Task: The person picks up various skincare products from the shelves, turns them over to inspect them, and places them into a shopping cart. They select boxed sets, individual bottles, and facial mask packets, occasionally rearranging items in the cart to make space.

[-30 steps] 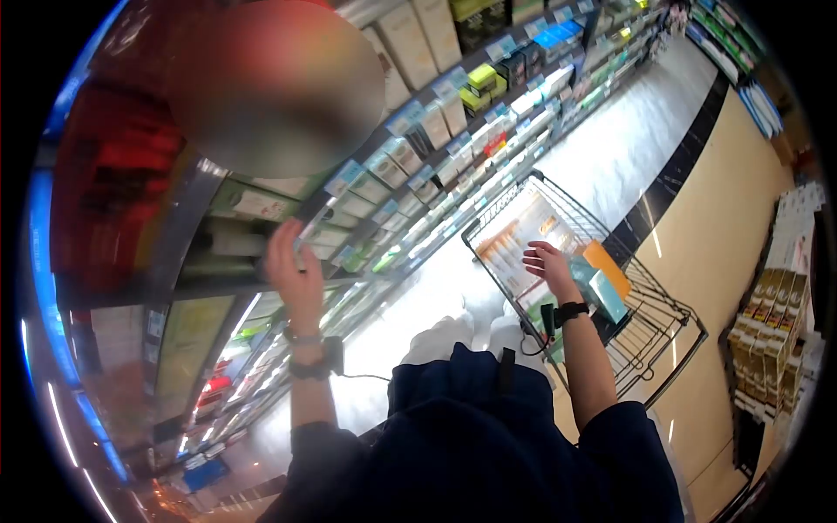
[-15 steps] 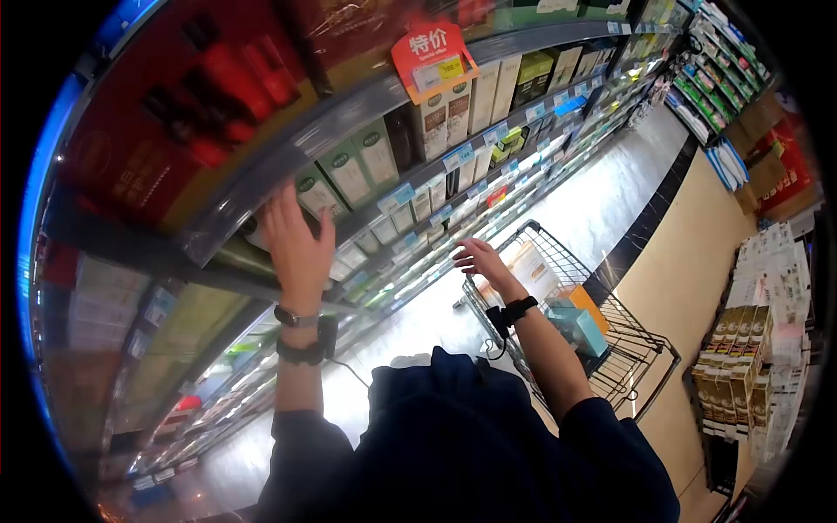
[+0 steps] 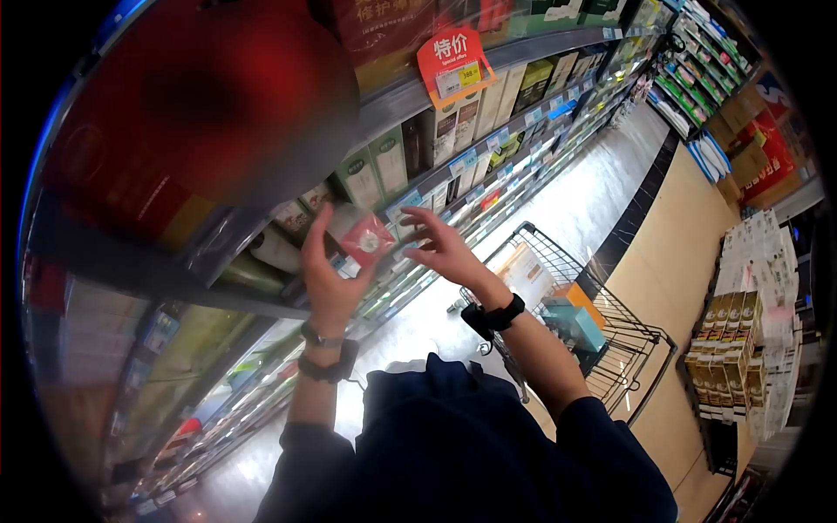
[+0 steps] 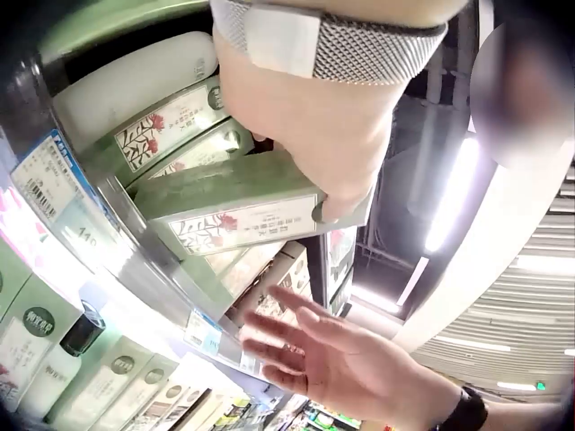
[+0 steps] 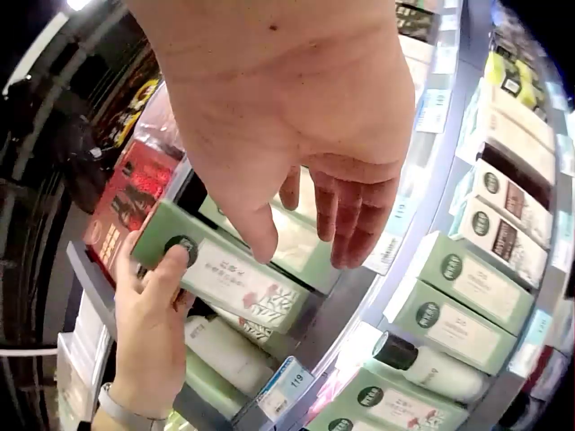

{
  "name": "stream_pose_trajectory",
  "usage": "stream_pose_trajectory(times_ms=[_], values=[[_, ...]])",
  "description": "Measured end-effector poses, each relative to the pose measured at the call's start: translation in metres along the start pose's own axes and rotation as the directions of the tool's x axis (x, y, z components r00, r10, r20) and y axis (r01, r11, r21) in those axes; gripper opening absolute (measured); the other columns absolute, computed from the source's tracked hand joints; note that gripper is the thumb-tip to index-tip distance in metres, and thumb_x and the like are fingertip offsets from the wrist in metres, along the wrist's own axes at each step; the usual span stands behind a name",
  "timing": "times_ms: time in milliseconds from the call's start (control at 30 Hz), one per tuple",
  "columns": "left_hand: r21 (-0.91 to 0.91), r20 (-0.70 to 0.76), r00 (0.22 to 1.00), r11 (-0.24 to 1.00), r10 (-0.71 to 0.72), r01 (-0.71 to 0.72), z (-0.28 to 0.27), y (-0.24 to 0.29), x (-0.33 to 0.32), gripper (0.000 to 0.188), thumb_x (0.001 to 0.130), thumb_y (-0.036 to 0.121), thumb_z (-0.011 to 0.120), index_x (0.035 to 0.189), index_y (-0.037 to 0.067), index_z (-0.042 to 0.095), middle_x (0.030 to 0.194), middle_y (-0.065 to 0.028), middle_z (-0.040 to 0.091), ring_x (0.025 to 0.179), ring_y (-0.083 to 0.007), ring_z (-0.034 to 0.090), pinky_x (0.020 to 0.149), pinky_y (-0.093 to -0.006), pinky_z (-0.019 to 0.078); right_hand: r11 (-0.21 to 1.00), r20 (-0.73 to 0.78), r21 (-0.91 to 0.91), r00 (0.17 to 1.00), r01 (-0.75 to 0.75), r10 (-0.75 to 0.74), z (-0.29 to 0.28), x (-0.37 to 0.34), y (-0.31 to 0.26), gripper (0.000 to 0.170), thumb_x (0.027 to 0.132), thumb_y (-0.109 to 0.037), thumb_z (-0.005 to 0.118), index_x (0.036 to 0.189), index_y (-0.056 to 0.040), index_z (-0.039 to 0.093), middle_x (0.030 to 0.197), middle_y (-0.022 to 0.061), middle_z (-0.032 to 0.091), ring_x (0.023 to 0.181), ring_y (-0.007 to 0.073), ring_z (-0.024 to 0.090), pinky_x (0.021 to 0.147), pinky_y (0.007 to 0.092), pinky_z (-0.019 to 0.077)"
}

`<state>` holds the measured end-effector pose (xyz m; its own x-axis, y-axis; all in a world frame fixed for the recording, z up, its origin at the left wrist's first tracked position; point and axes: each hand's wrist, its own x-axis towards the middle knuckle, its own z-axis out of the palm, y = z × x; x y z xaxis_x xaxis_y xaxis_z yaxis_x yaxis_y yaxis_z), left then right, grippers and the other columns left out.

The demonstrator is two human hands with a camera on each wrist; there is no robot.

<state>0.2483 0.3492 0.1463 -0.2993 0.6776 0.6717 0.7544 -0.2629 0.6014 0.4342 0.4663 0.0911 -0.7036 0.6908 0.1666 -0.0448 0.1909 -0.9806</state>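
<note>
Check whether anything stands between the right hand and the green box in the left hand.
Nothing visible does: in the wrist views, only open space separates the right hand from the green box, which the left hand grips.

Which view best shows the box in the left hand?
The right wrist: the box shows its label and much of its dark emblem, past the left hand. The left wrist also shows the label, but the hand hides most of the emblem. The head view shows the box small, with a pinkish face.
</note>
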Motion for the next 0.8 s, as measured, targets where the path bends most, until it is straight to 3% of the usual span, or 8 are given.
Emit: stream_pose_trajectory(times_ms=[133, 267, 333, 400, 467, 533, 567, 800], values=[[0.188, 0.191, 0.956, 0.948, 0.221, -0.256, -0.003, 0.003, -0.001, 0.067, 0.066, 0.011, 0.088, 0.125, 0.001, 0.058, 0.124, -0.0166, 0.066, 0.119, -0.0353, 0.061, 0.104, -0.0472, 0.0472, 0.966, 0.052, -0.164, 0.980, 0.200, -0.194, 0.015, 0.009, -0.022, 0.085, 0.079, -0.001, 0.076, 0.152, -0.0157, 0.035, 0.143, 0.0142, 0.047, 0.115, 0.0271, 0.061, 0.089, 0.0346, 0.0549], [-0.035, 0.212, 0.882, 0.905, 0.420, -0.423, -0.017, 0.041, -0.003, 0.062, 0.066, 0.016, 0.089, 0.119, 0.004, 0.058, 0.120, -0.0137, 0.067, 0.111, -0.0306, 0.066, 0.097, -0.0449, 0.0527, 0.879, 0.055, -0.269, 0.917, 0.394, -0.395, 0.020, -0.007, -0.035, 0.077, 0.079, -0.014, 0.078, 0.147, -0.0086, 0.042, 0.149, 0.0180, 0.041, 0.135, 0.0360, 0.046, 0.105, 0.0408, 0.0450], [-0.241, 0.233, 0.906, 0.923, 0.354, -0.299, -0.014, 0.060, 0.000, 0.061, 0.068, 0.017, 0.089, 0.119, 0.003, 0.058, 0.114, -0.0143, 0.069, 0.104, -0.0325, 0.069, 0.092, -0.0413, 0.0554, 0.842, 0.037, -0.300, 0.887, 0.449, -0.460, 0.016, -0.023, -0.031, 0.076, 0.077, -0.020, 0.082, 0.143, -0.0075, 0.047, 0.147, 0.0186, 0.046, 0.134, 0.0370, 0.047, 0.106, 0.0421, 0.0434], [-0.255, 0.284, 0.905, 0.935, 0.316, -0.246, -0.007, 0.062, 0.005, 0.058, 0.072, 0.016, 0.087, 0.119, 0.002, 0.057, 0.109, -0.0142, 0.071, 0.099, -0.0307, 0.072, 0.087, -0.0371, 0.0566, 0.939, 0.104, -0.205, 0.960, 0.275, -0.259, 0.009, -0.040, -0.017, 0.076, 0.072, -0.026, 0.087, 0.136, -0.0056, 0.051, 0.136, 0.0181, 0.057, 0.125, 0.0388, 0.055, 0.102, 0.0425, 0.0461], [-0.359, 0.473, 0.879, 0.896, -0.068, 0.263, 0.014, 0.054, 0.006, 0.055, 0.075, 0.015, 0.084, 0.119, 0.000, 0.055, 0.108, -0.0157, 0.070, 0.100, -0.0272, 0.072, 0.087, -0.0361, 0.0562, 0.991, 0.061, -0.120, 0.997, 0.056, -0.049, 0.002, -0.056, -0.013, 0.074, 0.069, -0.030, 0.091, 0.128, -0.0031, 0.055, 0.118, 0.0146, 0.067, 0.111, 0.0325, 0.065, 0.096, 0.0400, 0.0501], [-0.441, 0.573, 0.792, 0.735, -0.211, 0.515, 0.052, 0.043, 0.001, 0.050, 0.081, 0.010, 0.078, 0.122, -0.001, 0.052, 0.108, -0.0149, 0.069, 0.099, -0.0238, 0.071, 0.087, -0.0355, 0.0562, 0.997, -0.004, 0.056, 0.999, -0.043, 0.043, -0.007, -0.074, 0.008, 0.074, 0.068, -0.032, 0.093, 0.125, -0.0008, 0.057, 0.106, 0.0117, 0.070, 0.098, 0.0221, 0.069, 0.089, 0.0355, 0.0527], [-0.429, 0.621, 0.757, 0.721, -0.202, 0.544, 0.072, 0.041, -0.005, 0.051, 0.082, 0.009, 0.077, 0.124, -0.001, 0.051, 0.110, -0.0145, 0.068, 0.100, -0.0232, 0.070, 0.086, -0.0346, 0.0563, 0.992, -0.101, 0.124, 0.994, -0.025, 0.037, -0.011, -0.084, 0.017, 0.072, 0.068, -0.031, 0.093, 0.123, -0.0002, 0.058, 0.100, 0.0103, 0.071, 0.093, 0.0155, 0.067, 0.083, 0.0316, 0.0526], [-0.265, 0.892, 0.430, 0.607, -0.140, 0.749, 0.211, 0.023, -0.075, 0.055, 0.082, 0.013, 0.078, 0.128, -0.002, 0.054, 0.115, -0.0137, 0.066, 0.105, -0.0213, 0.065, 0.090, -0.0349, 0.0520, 0.898, -0.279, 0.181, 0.855, -0.400, 0.437, -0.068, -0.176, 0.074, 0.071, 0.070, -0.036, 0.090, 0.122, 0.0007, 0.059, 0.097, 0.0129, 0.071, 0.090, 0.0197, 0.068, 0.080, 0.0322, 0.0526]])
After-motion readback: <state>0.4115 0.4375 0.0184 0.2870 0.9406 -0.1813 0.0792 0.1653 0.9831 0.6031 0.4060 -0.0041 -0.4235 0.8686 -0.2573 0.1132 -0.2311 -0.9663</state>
